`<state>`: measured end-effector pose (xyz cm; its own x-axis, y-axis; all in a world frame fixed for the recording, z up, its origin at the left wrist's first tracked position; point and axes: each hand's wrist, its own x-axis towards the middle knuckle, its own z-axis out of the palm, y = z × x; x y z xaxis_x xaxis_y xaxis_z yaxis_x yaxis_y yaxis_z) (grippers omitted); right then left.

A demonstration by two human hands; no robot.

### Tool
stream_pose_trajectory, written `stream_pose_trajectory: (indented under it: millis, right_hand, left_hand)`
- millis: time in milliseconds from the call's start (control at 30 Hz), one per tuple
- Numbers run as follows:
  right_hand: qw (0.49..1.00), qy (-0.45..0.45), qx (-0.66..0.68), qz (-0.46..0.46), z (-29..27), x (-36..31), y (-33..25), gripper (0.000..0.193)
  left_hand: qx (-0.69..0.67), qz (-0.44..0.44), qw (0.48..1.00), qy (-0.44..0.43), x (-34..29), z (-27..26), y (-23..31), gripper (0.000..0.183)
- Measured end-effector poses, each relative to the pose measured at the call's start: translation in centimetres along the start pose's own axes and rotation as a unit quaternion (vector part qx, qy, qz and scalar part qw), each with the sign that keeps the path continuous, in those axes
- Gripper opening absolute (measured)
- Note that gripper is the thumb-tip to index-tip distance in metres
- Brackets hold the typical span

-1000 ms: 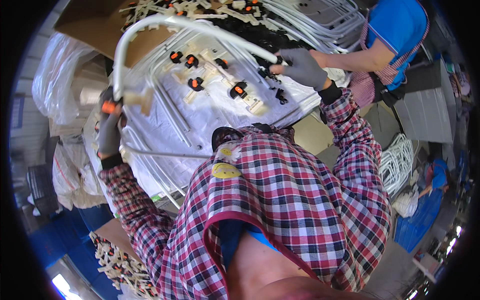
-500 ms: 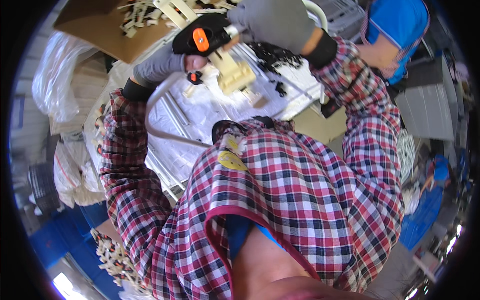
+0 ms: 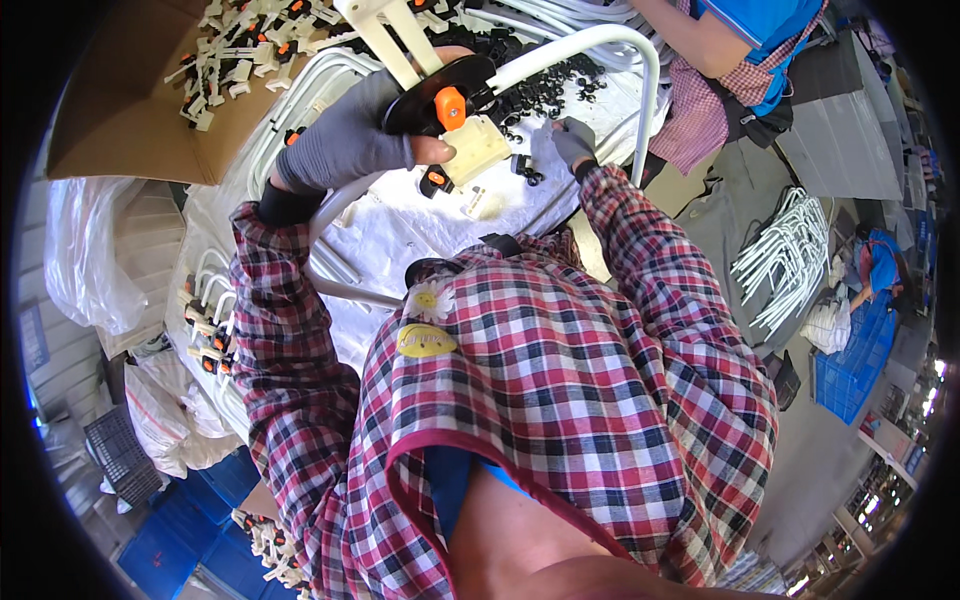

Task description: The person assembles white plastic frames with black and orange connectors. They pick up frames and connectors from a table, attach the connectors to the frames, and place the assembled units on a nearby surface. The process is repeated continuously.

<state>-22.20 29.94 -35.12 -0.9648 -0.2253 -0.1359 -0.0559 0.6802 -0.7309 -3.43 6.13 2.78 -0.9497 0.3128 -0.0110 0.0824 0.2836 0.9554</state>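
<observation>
My left hand (image 3: pixel 345 140), in a grey glove with bare fingertips, is closed around a black round clamp (image 3: pixel 415 108) with an orange knob (image 3: pixel 450 108). A cream plastic bracket (image 3: pixel 385 30) rises from the clamp, and a white bent tube (image 3: pixel 570 42) runs out of it to the right. Below the clamp is a cream block (image 3: pixel 478 152). My right hand (image 3: pixel 568 143), gloved the same way, is low over the table beside a few small black parts (image 3: pixel 525 170). Its fingers are partly blurred, and whatever it may hold is hidden.
A cardboard box (image 3: pixel 120 110) of cream, black and orange pieces stands at the far left. Black parts (image 3: pixel 560 85) are heaped behind my right hand. Another person's arm (image 3: pixel 690 35) is at the far right. White bent tubes (image 3: pixel 785 260) are stacked on the floor.
My right hand has left the clamp and moved right and down to the table by the black parts. My left hand still holds the clamp, now slightly further right.
</observation>
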Motion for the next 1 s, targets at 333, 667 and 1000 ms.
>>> stream_pose_trajectory:
  millis: [333, 667, 1000]
  right_hand:
    - [0.917, -0.355, -0.108, -0.143, 3.6, 1.5, -1.5, 0.027]
    - [0.883, -0.076, 0.324, -0.33, -4.7, -7.8, -20.1, 0.011]
    - [0.819, 0.017, 0.185, -0.543, -11.2, -10.4, -31.2, 0.018]
  left_hand:
    - [-0.141, -0.077, 0.978, 0.135, -5.3, -3.1, -3.0, 0.096]
    - [-0.251, -0.059, 0.954, 0.152, -6.2, -4.2, -7.2, 0.106]
    - [-0.171, -0.077, 0.967, 0.171, -5.8, -3.3, -5.0, 0.085]
